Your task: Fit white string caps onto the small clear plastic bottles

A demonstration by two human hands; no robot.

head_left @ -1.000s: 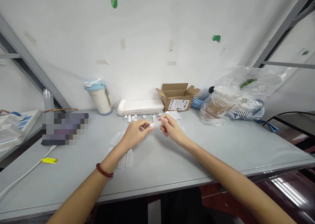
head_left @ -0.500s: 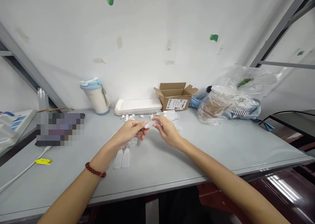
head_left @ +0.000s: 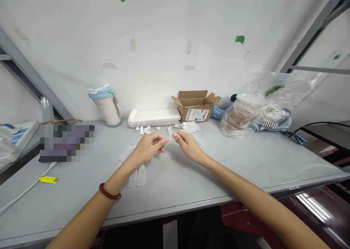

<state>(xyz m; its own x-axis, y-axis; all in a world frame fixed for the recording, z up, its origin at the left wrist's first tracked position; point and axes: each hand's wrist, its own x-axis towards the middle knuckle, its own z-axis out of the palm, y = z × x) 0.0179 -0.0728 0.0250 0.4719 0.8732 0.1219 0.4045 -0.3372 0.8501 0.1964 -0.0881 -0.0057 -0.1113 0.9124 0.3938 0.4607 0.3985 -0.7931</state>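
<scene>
Over the middle of the table my left hand and my right hand are both closed in a pinch, fingertips close together. Between them runs a thin whitish translucent piece, pinched at its two ends; it is too small to make out its kind. Several flat, clear plastic tag-like pieces lie under and beside my left wrist, partly hidden by it. More such pieces lie in a pile behind my right hand. A cluster of small white bits sits behind my left hand.
A white stack of flat packs and an open cardboard box stand against the wall. A tumbler is at the back left, near a blurred-out dark object with a white cable. Bagged items sit at right.
My right fingertips have come in and closed on the whitish piece beside my left hand. My left hand has turned slightly and moved a little to the right.
</scene>
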